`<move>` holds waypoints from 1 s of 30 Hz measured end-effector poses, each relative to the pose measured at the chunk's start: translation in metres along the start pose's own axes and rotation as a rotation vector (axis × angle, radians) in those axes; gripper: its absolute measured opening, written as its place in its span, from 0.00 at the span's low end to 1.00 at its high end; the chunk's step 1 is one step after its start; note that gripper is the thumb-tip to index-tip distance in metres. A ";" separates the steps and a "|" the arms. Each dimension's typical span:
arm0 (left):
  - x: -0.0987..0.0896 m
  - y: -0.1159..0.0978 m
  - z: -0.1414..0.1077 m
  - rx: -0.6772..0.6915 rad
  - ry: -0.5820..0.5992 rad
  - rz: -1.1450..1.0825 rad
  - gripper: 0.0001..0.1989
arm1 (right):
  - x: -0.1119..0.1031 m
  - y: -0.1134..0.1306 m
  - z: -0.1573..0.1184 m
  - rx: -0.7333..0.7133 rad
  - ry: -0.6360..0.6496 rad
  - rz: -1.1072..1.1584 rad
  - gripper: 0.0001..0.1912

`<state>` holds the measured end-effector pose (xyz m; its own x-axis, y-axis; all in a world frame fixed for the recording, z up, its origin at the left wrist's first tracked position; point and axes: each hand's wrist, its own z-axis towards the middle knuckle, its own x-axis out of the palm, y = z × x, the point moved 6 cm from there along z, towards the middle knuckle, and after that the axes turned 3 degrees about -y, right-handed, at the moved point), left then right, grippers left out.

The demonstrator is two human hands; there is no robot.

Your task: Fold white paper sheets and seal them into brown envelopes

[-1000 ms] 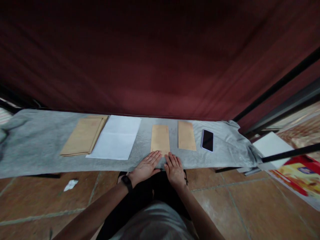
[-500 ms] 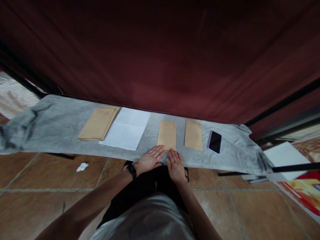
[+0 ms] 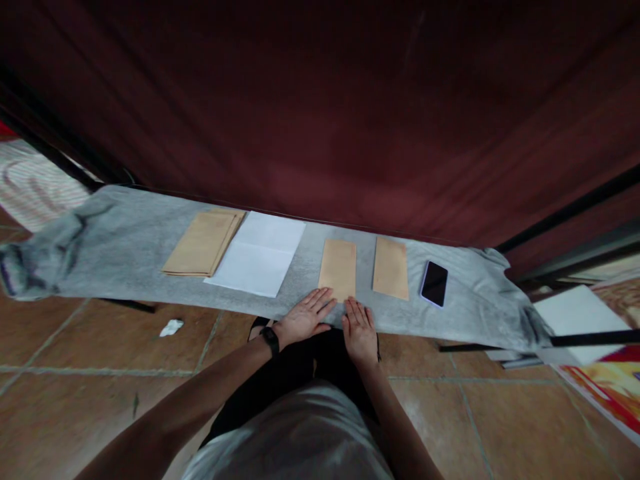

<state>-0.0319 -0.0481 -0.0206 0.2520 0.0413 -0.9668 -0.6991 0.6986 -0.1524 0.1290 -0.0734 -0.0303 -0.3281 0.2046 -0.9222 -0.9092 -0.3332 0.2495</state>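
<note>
A brown paper envelope (image 3: 337,267) lies flat before me on the grey cloth. My left hand (image 3: 307,315) rests flat with its fingers stretched out, the fingertips on the envelope's near left corner. My right hand (image 3: 361,331) lies flat too, fingers extended, its tips at the near right corner. Neither hand grips anything. To the right sits a second brown envelope (image 3: 391,268). On the left, white sheets of paper (image 3: 257,253) with a crease across them lie next to a stack of brown envelopes (image 3: 203,243).
A phone (image 3: 434,284) with a dark screen lies at the right. The grey cloth (image 3: 125,247) covers a long narrow table against a dark red hanging (image 3: 320,133). Crumpled white paper (image 3: 171,327) lies on the tiled floor. A white board (image 3: 580,320) is at the far right.
My right hand has slid slightly right along the envelope's near edge. The left hand stays at its corner. The whole view has shifted a little.
</note>
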 end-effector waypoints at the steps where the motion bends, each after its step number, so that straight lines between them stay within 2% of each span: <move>1: -0.001 -0.001 0.000 -0.003 -0.014 -0.007 0.33 | 0.000 -0.002 -0.001 0.007 -0.004 -0.001 0.26; 6: -0.003 -0.003 0.007 -0.059 -0.044 -0.042 0.28 | -0.004 -0.007 -0.004 0.048 0.013 0.007 0.25; 15: 0.007 -0.005 0.036 -0.155 0.019 -0.010 0.27 | -0.015 0.002 0.009 0.114 0.039 0.040 0.23; 21: 0.020 0.007 0.071 -0.240 0.102 0.018 0.28 | -0.020 0.006 0.014 0.138 0.035 0.026 0.22; 30: 0.029 0.038 0.126 -0.279 0.091 0.078 0.30 | -0.022 0.006 0.018 0.159 -0.042 0.050 0.24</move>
<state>0.0329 0.0699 -0.0292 0.1382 0.0140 -0.9903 -0.8741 0.4719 -0.1153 0.1258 -0.0630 -0.0035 -0.3814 0.2309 -0.8951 -0.9195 -0.1945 0.3416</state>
